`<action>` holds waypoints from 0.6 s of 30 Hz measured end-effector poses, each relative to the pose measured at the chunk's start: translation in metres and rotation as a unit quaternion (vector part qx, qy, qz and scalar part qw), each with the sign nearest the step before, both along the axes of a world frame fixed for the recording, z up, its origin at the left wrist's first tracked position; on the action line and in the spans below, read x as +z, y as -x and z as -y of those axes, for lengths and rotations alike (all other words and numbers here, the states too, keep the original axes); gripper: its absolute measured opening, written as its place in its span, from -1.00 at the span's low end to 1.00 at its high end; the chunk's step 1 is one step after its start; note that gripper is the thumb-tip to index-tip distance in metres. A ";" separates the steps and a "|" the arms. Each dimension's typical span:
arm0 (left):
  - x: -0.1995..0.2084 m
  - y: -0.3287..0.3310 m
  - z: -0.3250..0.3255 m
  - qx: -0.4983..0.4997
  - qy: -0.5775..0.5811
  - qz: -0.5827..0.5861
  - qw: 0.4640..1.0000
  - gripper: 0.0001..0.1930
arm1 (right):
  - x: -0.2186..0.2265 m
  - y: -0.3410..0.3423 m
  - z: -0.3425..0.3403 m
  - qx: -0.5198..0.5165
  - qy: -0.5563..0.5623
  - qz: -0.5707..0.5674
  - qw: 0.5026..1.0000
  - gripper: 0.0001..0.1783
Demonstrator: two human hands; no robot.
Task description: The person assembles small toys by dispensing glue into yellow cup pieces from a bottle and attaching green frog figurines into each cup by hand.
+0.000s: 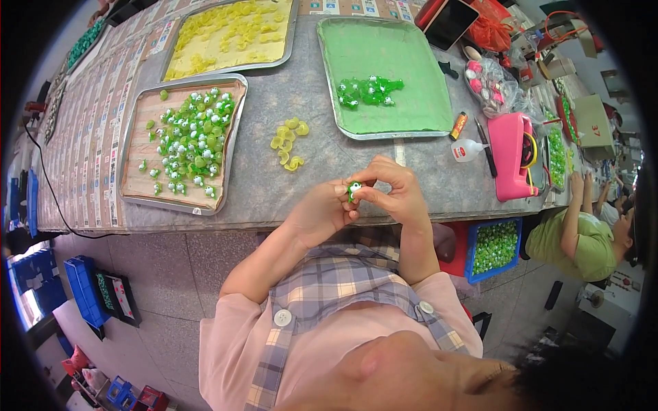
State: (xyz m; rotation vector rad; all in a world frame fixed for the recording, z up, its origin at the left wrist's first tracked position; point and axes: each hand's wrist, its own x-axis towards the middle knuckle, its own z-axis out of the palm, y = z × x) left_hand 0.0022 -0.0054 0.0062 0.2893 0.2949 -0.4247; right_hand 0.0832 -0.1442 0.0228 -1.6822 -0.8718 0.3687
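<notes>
Between the fingertips of both hands is a small green-and-white figure point(354, 191), held just above the table's near edge. My left hand point(321, 212) is closed around its left side, and my right hand point(392, 190) pinches it from the right. Beyond the hands lies a small group of curled yellow pieces point(285, 143) on the grey table cover point(267, 192). To the left stands a tray point(229, 147) of many similar green-and-white figures. Ahead, a green-lined tray point(384, 51) bears a cluster of bright green pieces with white parts point(370, 91).
At the far left, another tray point(293, 41) holds loose yellow pieces. Toward the right are a small white squeeze bottle point(467, 150), an orange tube point(459, 125), and a pink tape dispenser point(510, 157). Below the table's edge sits a blue crate point(471, 257) of green pieces. A co-worker point(582, 236) is at the right.
</notes>
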 end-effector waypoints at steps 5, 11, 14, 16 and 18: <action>0.000 0.000 0.000 0.006 -0.003 0.000 1.000 -0.79 | 0.000 -0.002 0.000 -0.001 0.007 0.029 1.000 -0.80; -0.003 0.000 -0.001 0.030 -0.014 -0.006 0.999 -0.78 | 0.002 -0.001 -0.001 -0.026 0.045 0.059 0.997 -0.79; -0.006 -0.001 -0.004 0.041 -0.003 -0.010 0.999 -0.77 | 0.004 -0.003 -0.002 -0.010 0.063 0.084 0.994 -0.74; -0.008 -0.004 -0.007 0.032 0.002 0.045 0.998 -0.74 | 0.004 -0.002 -0.008 -0.137 -0.095 0.117 0.979 -0.70; -0.014 -0.006 -0.014 0.053 -0.012 0.035 0.998 -0.71 | 0.021 0.013 -0.025 -0.100 -0.264 -0.024 0.959 -0.65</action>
